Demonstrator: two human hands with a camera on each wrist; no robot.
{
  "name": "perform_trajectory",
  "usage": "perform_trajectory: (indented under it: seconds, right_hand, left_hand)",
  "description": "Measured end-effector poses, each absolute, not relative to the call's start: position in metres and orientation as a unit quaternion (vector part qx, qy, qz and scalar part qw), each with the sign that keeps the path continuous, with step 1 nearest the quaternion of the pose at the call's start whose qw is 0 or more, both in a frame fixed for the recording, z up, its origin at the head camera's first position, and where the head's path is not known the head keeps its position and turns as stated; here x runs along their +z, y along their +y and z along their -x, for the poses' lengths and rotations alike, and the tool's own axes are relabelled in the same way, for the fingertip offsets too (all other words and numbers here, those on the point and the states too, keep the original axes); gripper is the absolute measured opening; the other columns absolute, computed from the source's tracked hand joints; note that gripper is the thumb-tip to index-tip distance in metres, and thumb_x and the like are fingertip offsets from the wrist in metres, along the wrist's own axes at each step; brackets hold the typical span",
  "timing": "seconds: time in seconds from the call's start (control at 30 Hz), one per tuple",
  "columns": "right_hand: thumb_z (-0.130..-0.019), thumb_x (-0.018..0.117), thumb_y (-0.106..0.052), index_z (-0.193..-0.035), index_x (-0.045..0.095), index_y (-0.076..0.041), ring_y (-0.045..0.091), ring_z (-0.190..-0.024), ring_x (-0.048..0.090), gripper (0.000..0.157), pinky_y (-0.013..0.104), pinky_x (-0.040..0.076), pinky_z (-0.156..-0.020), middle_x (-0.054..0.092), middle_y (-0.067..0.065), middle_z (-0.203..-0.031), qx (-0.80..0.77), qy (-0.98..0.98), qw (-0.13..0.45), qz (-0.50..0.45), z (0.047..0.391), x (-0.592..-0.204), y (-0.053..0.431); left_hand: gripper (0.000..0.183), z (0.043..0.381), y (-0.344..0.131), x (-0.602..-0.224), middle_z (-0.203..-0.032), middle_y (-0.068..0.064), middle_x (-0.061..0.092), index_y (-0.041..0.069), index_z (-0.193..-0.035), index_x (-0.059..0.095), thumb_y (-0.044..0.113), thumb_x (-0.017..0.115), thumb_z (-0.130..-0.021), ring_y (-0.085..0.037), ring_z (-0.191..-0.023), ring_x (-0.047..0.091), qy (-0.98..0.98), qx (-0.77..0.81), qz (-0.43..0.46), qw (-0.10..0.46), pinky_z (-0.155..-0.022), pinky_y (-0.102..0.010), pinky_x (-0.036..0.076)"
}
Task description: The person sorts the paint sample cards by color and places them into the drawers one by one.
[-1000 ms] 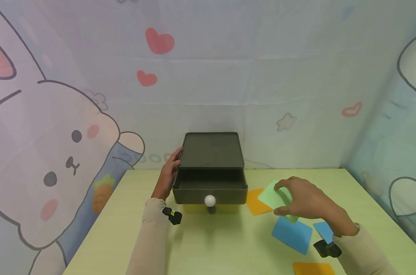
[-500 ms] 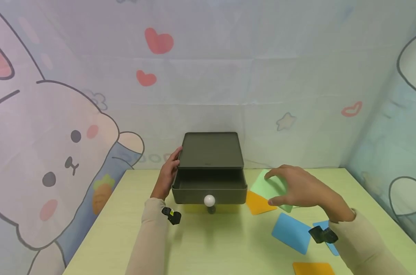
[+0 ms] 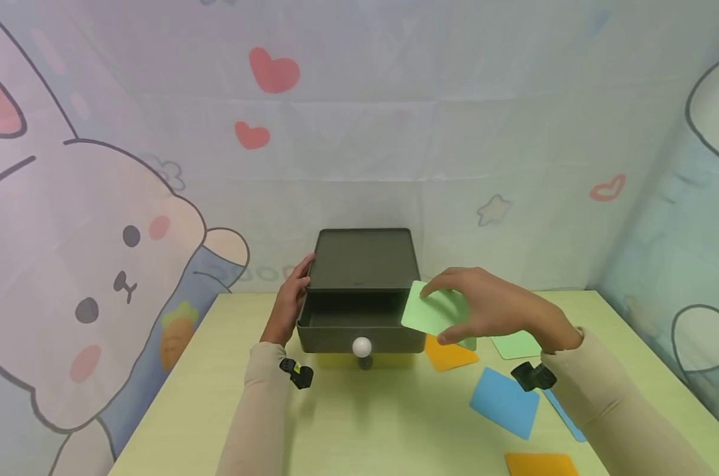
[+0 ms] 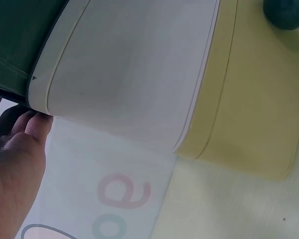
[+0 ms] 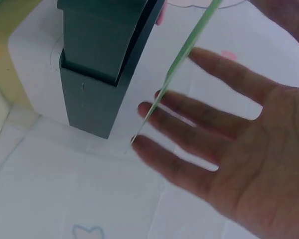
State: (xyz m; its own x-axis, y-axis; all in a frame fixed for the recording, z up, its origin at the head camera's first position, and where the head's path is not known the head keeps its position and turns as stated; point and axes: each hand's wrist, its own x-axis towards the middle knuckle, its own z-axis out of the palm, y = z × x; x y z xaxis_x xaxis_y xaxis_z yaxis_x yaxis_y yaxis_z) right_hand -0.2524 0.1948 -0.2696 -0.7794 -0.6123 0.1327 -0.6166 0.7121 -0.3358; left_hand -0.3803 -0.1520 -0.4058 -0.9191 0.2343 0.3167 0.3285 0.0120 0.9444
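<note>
My right hand [image 3: 499, 307] pinches a pale green card [image 3: 431, 311] between thumb and fingers, at the right front corner of a dark drawer box [image 3: 362, 258]. In the right wrist view that card [image 5: 192, 40] shows almost edge-on against the fingertips. The box's top drawer [image 3: 330, 340] is pulled out, with a white round knob [image 3: 362, 346] on its front; its visible inside is dark and bare. My left hand [image 3: 285, 307] lies along the box's left side. Its fingers touch the box beside the dark section in the left wrist view, where white [image 4: 124, 64] and yellow sections [image 4: 254, 99] follow.
Right of the box lie an orange card [image 3: 449, 355], a blue card [image 3: 505, 403], another green card [image 3: 517, 344] and, partly under my right sleeve, another blue card [image 3: 564, 416]. One more orange card [image 3: 540, 465] is cut off by the bottom edge. A printed cloth hangs behind.
My right hand has carried the green card left and upward, from above the loose cards to the drawer's corner. Another green card has come into view beneath. My left hand has stayed put.
</note>
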Motion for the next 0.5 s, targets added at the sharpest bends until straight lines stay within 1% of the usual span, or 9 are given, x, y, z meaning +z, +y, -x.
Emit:
perform_trajectory:
  seconds: [0.17, 0.27, 0.5]
  right_hand:
    - [-0.078, 0.082, -0.041, -0.127, 0.065, -0.023, 0.026, -0.127, 0.055, 0.055, 0.050, 0.045, -0.106, 0.060, 0.000, -0.136, 0.183, -0.908, -0.010, -0.376, 0.257, -0.268, 0.182]
    - [-0.078, 0.081, -0.040, -0.127, 0.064, -0.024, 0.025, -0.127, 0.055, 0.054, 0.050, 0.044, -0.107, 0.060, 0.001, -0.137, 0.168, -0.901, -0.019, -0.399, 0.259, -0.267, 0.172]
    - [-0.079, 0.081, -0.035, -0.126, 0.065, -0.021, 0.024, -0.126, 0.056, 0.052, 0.046, 0.045, -0.108, 0.060, 0.002, -0.136, 0.151, -0.889, -0.043, -0.430, 0.267, -0.270, 0.151]
  left_hand:
    - [0.055, 0.380, -0.150, -0.405, -0.169, -0.001, 0.020, 0.023, -0.160, 0.029, 0.027, 0.030, -0.105, -0.021, -0.158, 0.014, -0.711, -0.674, 0.197, 0.036, -0.129, -0.050, 0.010]
    - [0.055, 0.380, -0.150, -0.404, -0.169, -0.002, 0.021, 0.023, -0.160, 0.030, 0.026, 0.031, -0.104, -0.022, -0.158, 0.015, -0.714, -0.672, 0.193, 0.043, -0.129, -0.051, 0.011]
    - [0.056, 0.380, -0.151, -0.403, -0.170, -0.002, 0.020, 0.022, -0.160, 0.028, 0.025, 0.029, -0.105, -0.021, -0.158, 0.014, -0.715, -0.670, 0.194, 0.038, -0.129, -0.049, 0.009]
